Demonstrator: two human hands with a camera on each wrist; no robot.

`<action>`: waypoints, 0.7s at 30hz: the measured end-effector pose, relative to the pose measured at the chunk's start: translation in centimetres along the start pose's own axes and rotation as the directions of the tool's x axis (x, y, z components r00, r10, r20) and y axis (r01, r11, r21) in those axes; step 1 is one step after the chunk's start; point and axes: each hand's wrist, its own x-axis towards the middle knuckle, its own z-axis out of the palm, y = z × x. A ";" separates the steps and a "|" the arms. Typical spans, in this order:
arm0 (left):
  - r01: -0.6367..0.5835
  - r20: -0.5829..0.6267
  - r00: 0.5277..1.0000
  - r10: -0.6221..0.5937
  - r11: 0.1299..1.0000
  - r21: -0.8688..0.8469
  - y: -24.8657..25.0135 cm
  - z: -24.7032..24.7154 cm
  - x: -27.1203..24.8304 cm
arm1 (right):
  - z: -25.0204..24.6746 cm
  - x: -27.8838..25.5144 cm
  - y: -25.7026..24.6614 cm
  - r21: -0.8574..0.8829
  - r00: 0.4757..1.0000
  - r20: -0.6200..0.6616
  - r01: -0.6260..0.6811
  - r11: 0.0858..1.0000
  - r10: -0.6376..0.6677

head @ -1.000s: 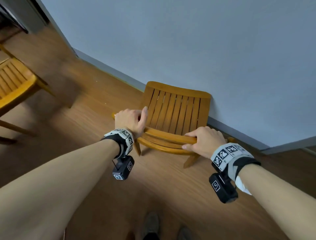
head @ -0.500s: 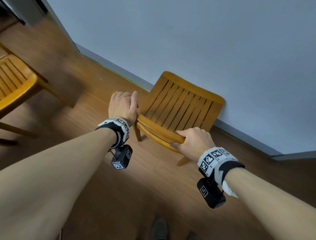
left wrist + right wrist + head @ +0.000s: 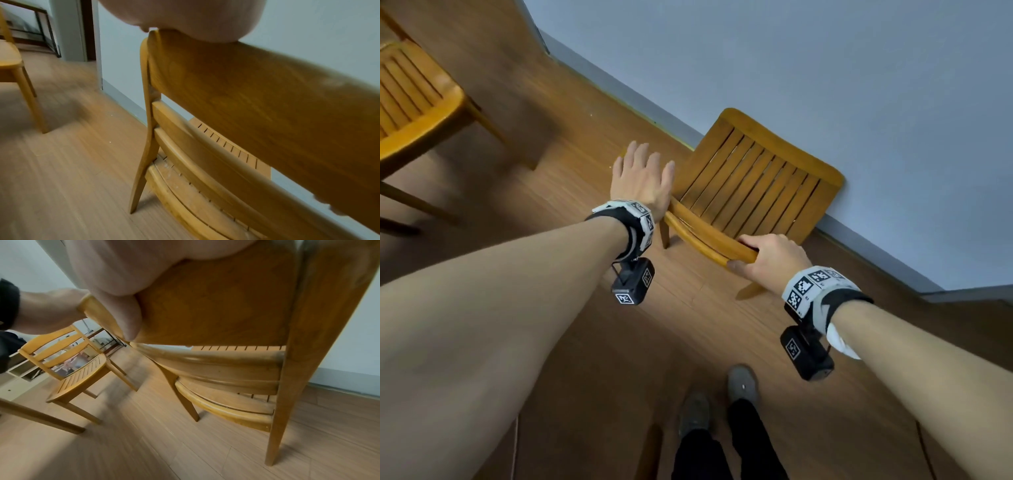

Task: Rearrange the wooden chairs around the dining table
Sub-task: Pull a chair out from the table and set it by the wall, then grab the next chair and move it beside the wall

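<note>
A wooden chair [image 3: 753, 185] with a slatted seat stands against the grey wall, its back turned toward me. My right hand [image 3: 763, 260] grips the right end of its top rail [image 3: 216, 308], fingers over the far side and thumb underneath. My left hand [image 3: 642, 178] is open with straight fingers spread; the heel of its palm [image 3: 185, 17] rests on the left end of the same top rail [image 3: 257, 100]. A second wooden chair [image 3: 410, 113] stands at the far left, partly cut off; the right wrist view shows this second chair [image 3: 78, 369] too.
The grey wall [image 3: 825, 68] and its baseboard run diagonally right behind the chair. Wooden floor [image 3: 571, 113] lies open between the two chairs. My feet [image 3: 743, 383] stand just behind the chair. A doorway [image 3: 88, 29] and shelving [image 3: 22, 371] lie beyond.
My left hand has let go of the top rail and opened, fingers now straight. The chair has swung clockwise toward the wall. My right hand keeps its grip.
</note>
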 end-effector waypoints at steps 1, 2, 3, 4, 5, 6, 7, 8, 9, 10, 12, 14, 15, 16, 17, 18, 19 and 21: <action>0.018 0.054 0.998 -0.018 1.000 0.008 -0.1 -0.3 -0.5 | -0.2 0.0 0.0 0.052 0.998 0.057 0.014 0.999 -0.017; 0.017 0.102 0.995 -0.019 1.000 0.013 -0.1 -0.8 -1.0 | -0.6 0.0 0.0 0.117 0.993 0.114 0.021 0.993 -0.035; 0.002 0.141 0.990 -0.003 1.000 0.008 0.1 -1.5 -1.4 | -1.1 0.1 -0.2 0.179 0.987 0.156 0.021 0.984 -0.049; -0.013 0.164 0.986 0.015 1.000 -0.011 0.2 -2.4 -1.8 | -2.0 0.2 -0.6 0.226 0.983 0.175 0.015 0.974 -0.055; -0.014 0.179 0.984 0.021 0.999 -0.042 0.2 -3.5 -2.1 | -2.9 0.5 -1.2 0.255 0.984 0.168 0.011 0.967 -0.056; 0.010 0.194 0.981 0.006 0.997 -0.081 0.2 -4.9 -2.4 | -4.0 0.9 -1.9 0.271 0.988 0.147 0.014 0.962 -0.056; 0.055 0.203 0.979 -0.028 0.990 -0.131 0.0 -6.4 -2.6 | -5.4 1.5 -2.9 0.284 0.990 0.125 0.024 0.959 -0.062; 0.113 0.212 0.975 -0.072 0.976 -0.188 -0.5 -8.1 -2.7 | -6.8 2.2 -4.2 0.307 0.992 0.104 0.037 0.951 -0.073; 0.172 0.211 0.970 -0.120 0.953 -0.249 -1.0 -10.0 -2.7 | -8.3 3.1 -5.6 0.337 0.992 0.080 0.064 0.939 -0.096; 0.222 0.198 0.966 -0.167 0.927 -0.303 -1.8 -11.9 -2.6 | -9.9 3.8 -7.1 0.361 0.991 0.054 0.094 0.928 -0.121; 0.307 0.145 0.952 -0.271 0.862 -0.403 -3.4 -15.7 -2.2 | -13.3 5.3 -10.5 0.382 0.985 0.001 0.159 0.911 -0.172; 0.356 0.071 0.923 -0.377 0.773 -0.524 -5.3 -19.6 -1.9 | -16.5 6.8 -14.3 0.408 0.975 -0.056 0.217 0.887 -0.213; 0.360 0.032 0.906 -0.421 0.729 -0.583 -6.2 -21.5 -1.5 | -17.9 7.7 -16.4 0.436 0.971 -0.077 0.239 0.868 -0.228; 0.359 0.002 0.888 -0.461 0.688 -0.630 -7.4 -23.4 -1.2 | -19.3 8.6 -18.6 0.478 0.968 -0.088 0.248 0.842 -0.235; 0.355 -0.019 0.870 -0.492 0.654 -0.668 -8.4 -25.1 -0.7 | -20.4 9.6 -20.7 0.529 0.966 -0.099 0.254 0.810 -0.238; 0.353 -0.033 0.851 -0.525 0.617 -0.703 -9.8 -26.8 -0.2 | -21.5 10.7 -23.2 0.576 0.964 -0.114 0.262 0.774 -0.242; 0.355 -0.037 0.829 -0.558 0.577 -0.735 -11.4 -28.3 0.4 | -22.3 11.9 -25.7 0.625 0.960 -0.127 0.272 0.732 -0.248; 0.342 -0.040 0.794 -0.607 0.500 -0.795 -15.1 -31.1 1.7 | -23.6 14.4 -30.9 0.709 0.959 -0.136 0.269 0.652 -0.249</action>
